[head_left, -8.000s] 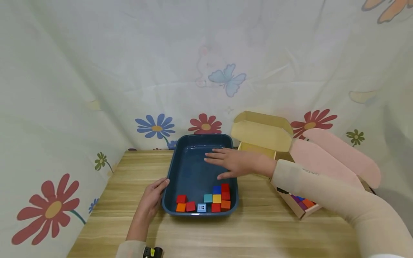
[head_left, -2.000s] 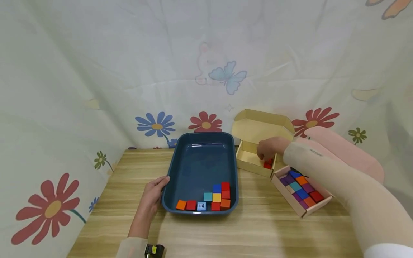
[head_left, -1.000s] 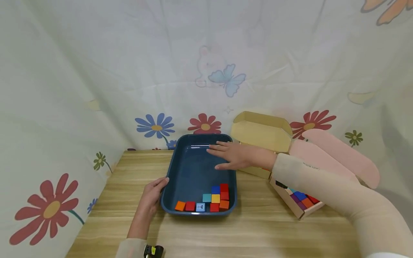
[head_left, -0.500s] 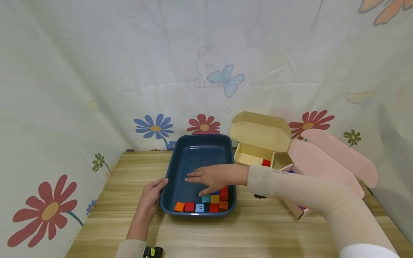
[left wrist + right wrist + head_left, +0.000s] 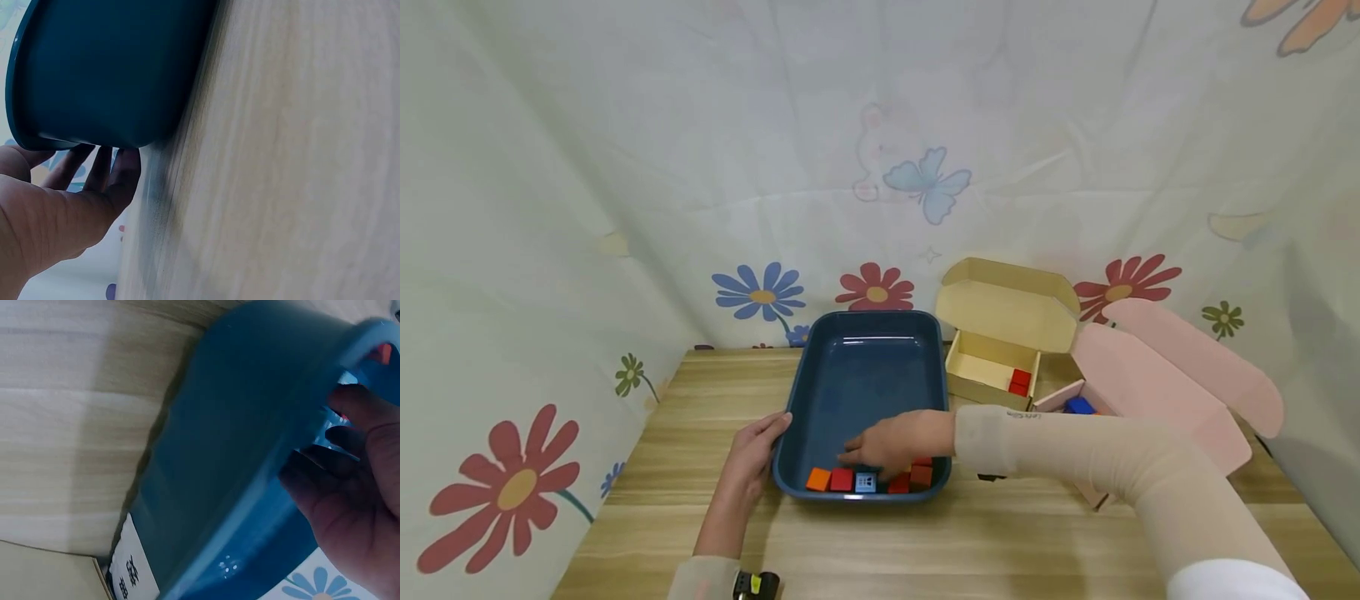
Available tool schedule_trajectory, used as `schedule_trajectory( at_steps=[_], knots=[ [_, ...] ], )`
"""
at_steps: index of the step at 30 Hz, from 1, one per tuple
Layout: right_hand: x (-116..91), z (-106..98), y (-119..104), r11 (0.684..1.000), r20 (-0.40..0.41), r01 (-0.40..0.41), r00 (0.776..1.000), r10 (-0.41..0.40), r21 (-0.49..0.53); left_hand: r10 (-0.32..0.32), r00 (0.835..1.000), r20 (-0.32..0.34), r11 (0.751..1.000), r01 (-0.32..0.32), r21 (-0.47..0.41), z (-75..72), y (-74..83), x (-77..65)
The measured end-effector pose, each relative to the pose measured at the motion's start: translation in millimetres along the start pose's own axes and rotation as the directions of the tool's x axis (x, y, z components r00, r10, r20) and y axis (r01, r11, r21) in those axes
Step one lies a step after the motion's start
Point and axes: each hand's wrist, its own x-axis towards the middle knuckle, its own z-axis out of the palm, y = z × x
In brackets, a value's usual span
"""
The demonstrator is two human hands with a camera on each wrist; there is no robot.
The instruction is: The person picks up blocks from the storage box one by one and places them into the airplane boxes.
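Blocks [image 5: 1020, 377] in box [image 5: 977, 390], head view only

Soft, even light fills the head view, glare streaking the tray [image 5: 865, 383]; both wrist views dimmer, left fingers [image 5: 128, 170] shadowed

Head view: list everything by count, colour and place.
table: 1, wood-brown, lower half
tray: 1, dark blue, mid-table
tray blocks: at least 6, red, orange, light blue, near end
far box: 1, yellow, open, right of the tray
far-box blocks: 2, red, its right side
near box: 1, pink, open, farther right
near-box blocks: at least 2, blue and orange, inside
backdrop: 1, pale with flowers, behind
sleeves: 2, beige, one per arm
white cloth: 1, white, right upper arm
wrist pieces: 2, black, one per cuff
left grip: 1, bare, tray's left rim
right grip: 1, bare, over the tray's near end
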Motion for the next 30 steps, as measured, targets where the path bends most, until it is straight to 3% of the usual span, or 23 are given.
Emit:
schedule_trajectory(
  at_steps=[6, 10, 14, 21, 30],
  knots=[
    [1.0, 2.5, -2.6, 0.994, -0.044, 0.046, 0.998, -0.05, -0.097, -0.006, 1.0, 0.001, 1.0, 0.006, -0.003, -0.2, 0.7, 0.1],
    [-1.9, 1.5, -4.4, 0.991, -0.073, 0.02, 0.997, -0.03, -0.129, -0.006, 1.0, -0.002, 1.0, 0.006, -0.002, 0.0, 1.0, 0.9],
    [-2.7, 0.5, -7.0, 0.992, -0.08, -0.013, 0.997, 0.003, -0.129, -0.002, 1.0, -0.001, 1.0, 0.002, 0.0, -0.2, 0.3, 0.7],
    [-4.2, -2.3, -5.3, 0.994, -0.091, -0.001, 0.996, -0.009, -0.112, -0.006, 1.0, -0.005, 1.0, 0.006, 0.005, -0.2, -0.5, 1.2],
    [-16.6, -19.3, 6.7, 0.997, -0.181, 0.012, 0.983, -0.027, -0.081, 0.008, 1.0, -0.001, 1.0, -0.008, -0.026, -0.6, -1.3, 2.1]
  ],
)
